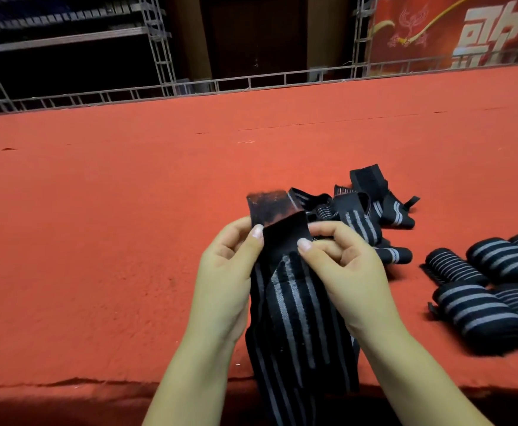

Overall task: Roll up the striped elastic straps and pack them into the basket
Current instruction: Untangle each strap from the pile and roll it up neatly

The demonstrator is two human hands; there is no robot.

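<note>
A black elastic strap with grey stripes [294, 318] hangs from both my hands over the front edge of the red surface. My left hand [227, 272] pinches its plain black upper end on the left side. On the right side, my right hand [340, 265] pinches the same end between thumb and fingers. A loose heap of unrolled striped straps [371, 207] lies just behind my hands. Several rolled straps [485, 287] lie in a group at the right. No basket is in view.
The red felt-covered surface [128, 226] stretches wide to the left and back. Its front edge runs along the bottom of the view. Metal truss frames [159, 50] and a red banner [451, 32] stand beyond the far edge.
</note>
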